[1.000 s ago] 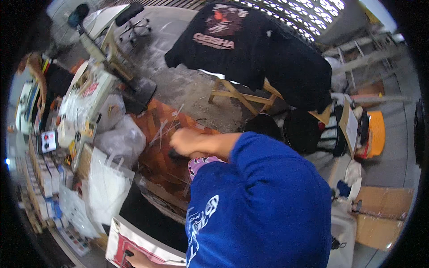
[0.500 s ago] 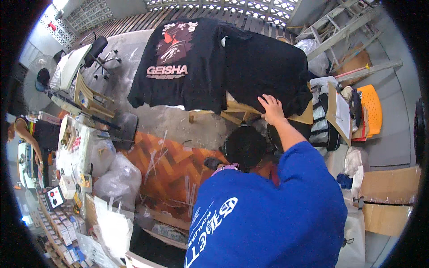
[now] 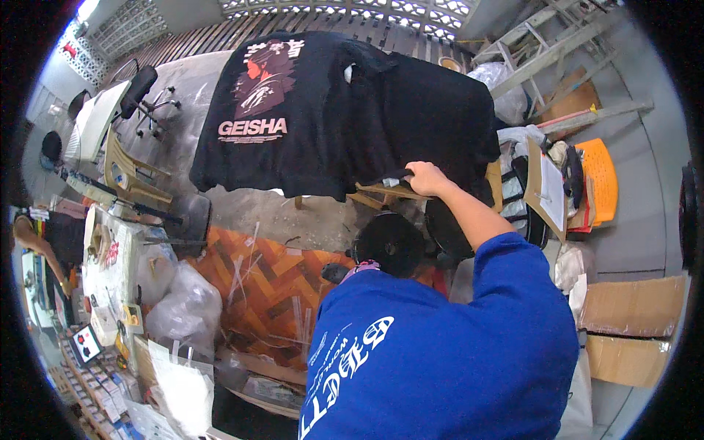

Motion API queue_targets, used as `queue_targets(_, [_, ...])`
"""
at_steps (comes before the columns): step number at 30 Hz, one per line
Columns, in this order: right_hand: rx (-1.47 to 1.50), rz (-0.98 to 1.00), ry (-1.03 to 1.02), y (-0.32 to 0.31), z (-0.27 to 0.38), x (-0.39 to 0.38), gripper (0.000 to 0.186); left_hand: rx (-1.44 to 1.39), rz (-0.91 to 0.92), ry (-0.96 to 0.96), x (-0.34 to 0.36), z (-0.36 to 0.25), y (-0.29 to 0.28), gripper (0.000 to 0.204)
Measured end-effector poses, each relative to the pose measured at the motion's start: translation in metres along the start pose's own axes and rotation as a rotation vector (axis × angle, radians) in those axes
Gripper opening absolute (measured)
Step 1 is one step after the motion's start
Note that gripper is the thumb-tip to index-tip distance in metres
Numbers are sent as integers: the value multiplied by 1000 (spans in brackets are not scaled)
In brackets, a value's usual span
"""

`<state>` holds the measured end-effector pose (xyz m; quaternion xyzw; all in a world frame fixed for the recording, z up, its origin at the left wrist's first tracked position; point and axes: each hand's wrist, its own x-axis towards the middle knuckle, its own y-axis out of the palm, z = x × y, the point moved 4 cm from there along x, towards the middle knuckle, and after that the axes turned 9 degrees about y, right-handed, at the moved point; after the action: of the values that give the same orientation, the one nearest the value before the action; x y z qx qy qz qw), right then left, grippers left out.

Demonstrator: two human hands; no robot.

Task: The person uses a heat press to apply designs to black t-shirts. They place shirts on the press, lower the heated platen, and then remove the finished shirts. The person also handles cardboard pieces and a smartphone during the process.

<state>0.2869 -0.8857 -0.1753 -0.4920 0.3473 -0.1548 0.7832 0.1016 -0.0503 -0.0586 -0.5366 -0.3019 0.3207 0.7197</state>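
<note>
My right hand (image 3: 425, 179) reaches forward from the blue sleeve and is closed on the near edge of a black T-shirt (image 3: 433, 110), pulling a strip of it up beside a small pale tag. Left of it, the black cloth bears a print (image 3: 260, 84) of a red and pale figure with lettering; whether this is the same shirt or a second one I cannot tell. The black cloth drapes over a wooden stand (image 3: 392, 189), whose pale edges show below it. My left hand is out of view.
A round black stool (image 3: 389, 242) stands below the stand. To the right are a clipboard (image 3: 544, 187), an orange plastic chair back (image 3: 598, 182), cardboard (image 3: 634, 308) and a ladder (image 3: 539, 55). Clear plastic bags (image 3: 187, 301) and another person (image 3: 55, 235) are on the left.
My right hand, earlier lying spread on the black cloth, has moved toward the left and nearer to me, and closed on its edge. The near edge is now lifted. The view has shifted slightly.
</note>
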Motion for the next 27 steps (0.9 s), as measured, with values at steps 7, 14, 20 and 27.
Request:
queue_targets(7, [-71, -155, -144, -145, 14, 20, 59, -36, 22, -77, -1, 37, 6, 78])
queue_targets(14, [55, -598, -55, -167, 34, 7, 63, -106, 43, -192, -6, 78, -12, 80])
queue_targets(20, [-878, -207, -511, 124, 193, -168, 40, -223, 97, -263, 19, 127, -13, 71])
queue_targets(27, [-529, 641, -2092, 328, 371, -484, 24, -647, -8, -7, 24, 187, 23, 43])
